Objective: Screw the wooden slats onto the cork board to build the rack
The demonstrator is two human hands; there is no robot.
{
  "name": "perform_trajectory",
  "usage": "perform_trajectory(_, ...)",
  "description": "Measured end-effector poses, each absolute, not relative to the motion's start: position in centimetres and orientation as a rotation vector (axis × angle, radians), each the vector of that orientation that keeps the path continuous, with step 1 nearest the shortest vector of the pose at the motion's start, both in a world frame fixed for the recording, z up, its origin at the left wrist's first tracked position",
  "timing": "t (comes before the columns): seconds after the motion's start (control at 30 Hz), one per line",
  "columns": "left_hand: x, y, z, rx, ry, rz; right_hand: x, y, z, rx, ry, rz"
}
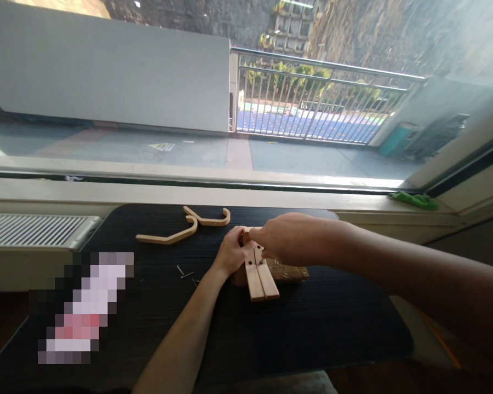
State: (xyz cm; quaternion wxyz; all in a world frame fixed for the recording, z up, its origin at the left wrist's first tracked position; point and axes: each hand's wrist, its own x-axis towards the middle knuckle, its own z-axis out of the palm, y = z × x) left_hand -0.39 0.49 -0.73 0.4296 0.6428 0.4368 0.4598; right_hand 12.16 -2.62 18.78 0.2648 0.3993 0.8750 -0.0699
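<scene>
On the black table (312, 328) lies a small wooden assembly: two flat slats (261, 280) side by side over a wooden board (290, 272) with holes. My left hand (229, 253) is closed on the left side of the slats' far end. My right hand (285, 238) reaches across from the right, fingers pinched down on the top of the same end. What the fingertips pinch is hidden. Two curved wooden hook-shaped pieces (207, 217) (169, 235) lie apart on the table beyond my left hand.
A few small screws (184, 272) lie left of the assembly. A blurred-out patch (82, 309) covers the table's near left. A radiator grille (33, 229) sits at the left, a window sill with a green cloth (414, 200) behind the table.
</scene>
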Motion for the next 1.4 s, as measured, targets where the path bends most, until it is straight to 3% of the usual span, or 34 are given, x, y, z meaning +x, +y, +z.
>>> perform_trajectory(1.07,-0.4,0.5,-0.9,1.594,1.059,1.137,9.9,-3.3,18.5,1.293,2.119,-0.293)
perform_trajectory(1.4,-0.3,0.8,-1.7,1.634,1.070,1.161,11.8,-3.2,18.2,1.195,2.339,-0.144)
